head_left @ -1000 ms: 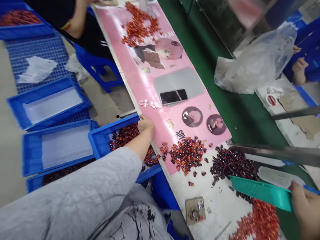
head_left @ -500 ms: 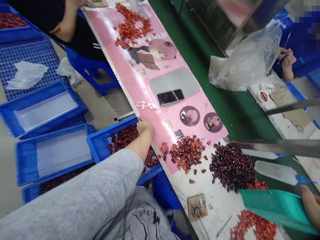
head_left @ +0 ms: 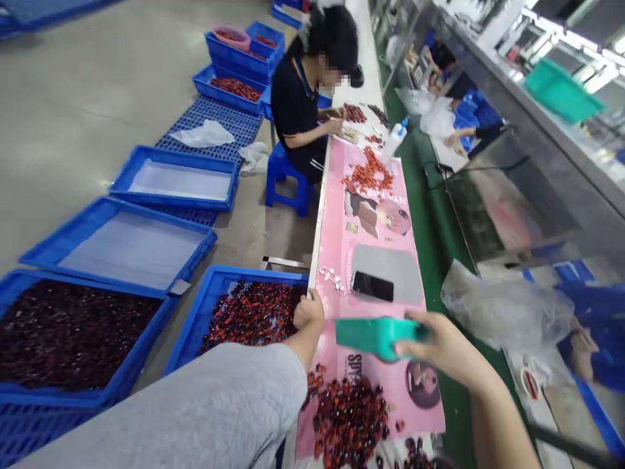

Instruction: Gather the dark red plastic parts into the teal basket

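Observation:
My left hand [head_left: 308, 311] rests closed at the left edge of the pink printed mat [head_left: 342, 260], just above a blue crate [head_left: 215, 306] of small dark red parts [head_left: 249, 316]. My right hand [head_left: 442, 348] grips a teal plastic tray [head_left: 374, 335], held level over the mat. Below it lies a pile of dark red and orange parts [head_left: 349, 417]. A black phone [head_left: 372, 286] lies on a grey sheet [head_left: 390, 273] just beyond the tray.
A person in black sits on a blue stool [head_left: 286, 176] at the far end of the table. Blue crates [head_left: 131, 244] line the floor on the left, some with red parts. A green belt [head_left: 434, 221], clear plastic bags [head_left: 508, 306] and other workers' hands are at the right.
The view has swung up along the table. My right hand has carried the teal tray from the lower right up over the pink mat. My left hand stays at the mat's edge.

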A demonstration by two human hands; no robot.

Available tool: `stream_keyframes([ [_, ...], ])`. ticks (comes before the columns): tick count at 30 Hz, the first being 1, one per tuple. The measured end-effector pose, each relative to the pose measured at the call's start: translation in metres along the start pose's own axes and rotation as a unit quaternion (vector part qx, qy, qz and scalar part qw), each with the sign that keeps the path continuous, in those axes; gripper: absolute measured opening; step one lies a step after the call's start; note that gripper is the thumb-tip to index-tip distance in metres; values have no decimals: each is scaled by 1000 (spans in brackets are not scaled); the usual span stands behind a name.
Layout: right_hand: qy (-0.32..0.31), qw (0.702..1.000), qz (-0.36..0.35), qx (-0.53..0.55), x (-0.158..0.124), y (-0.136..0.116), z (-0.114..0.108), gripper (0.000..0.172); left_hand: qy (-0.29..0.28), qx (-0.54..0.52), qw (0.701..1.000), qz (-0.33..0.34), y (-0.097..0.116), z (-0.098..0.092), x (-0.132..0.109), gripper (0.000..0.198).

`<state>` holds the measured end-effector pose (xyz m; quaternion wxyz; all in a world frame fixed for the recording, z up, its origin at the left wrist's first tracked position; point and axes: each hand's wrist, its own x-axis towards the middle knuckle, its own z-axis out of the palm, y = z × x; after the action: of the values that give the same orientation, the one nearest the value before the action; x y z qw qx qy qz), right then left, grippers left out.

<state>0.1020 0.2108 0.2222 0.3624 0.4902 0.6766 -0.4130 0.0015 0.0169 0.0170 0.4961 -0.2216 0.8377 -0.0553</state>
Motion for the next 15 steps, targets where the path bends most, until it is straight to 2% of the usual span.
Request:
stream_keyframes([
  [2,45,997,-24,-63,77,-29,4,47,-14,-14,1000,-8,2,-2,-2,34],
  [4,119,987,-18,-111,139,-43,26,35,-18,-24,999,-12,5,-3,-2,34],
  [6,177,976,-8,-129,185,-49,57,28,-14,-30,999,-13,7,-4,-2,34],
  [8,215,969,-12,-122,216,-54,87,27,-7,-28,1000,-13,10,-4,-1,33],
  [10,248,963,-24,-100,232,-59,112,28,1,-15,1000,-11,10,-5,1,31],
  [12,281,956,-36,-73,230,-63,132,31,13,10,1000,-5,7,-7,4,31],
  [14,311,948,-38,-52,206,-59,154,35,28,46,999,5,2,-8,8,31],
  [15,323,944,-34,-47,185,-55,167,37,35,66,997,13,-1,-8,9,32],
])
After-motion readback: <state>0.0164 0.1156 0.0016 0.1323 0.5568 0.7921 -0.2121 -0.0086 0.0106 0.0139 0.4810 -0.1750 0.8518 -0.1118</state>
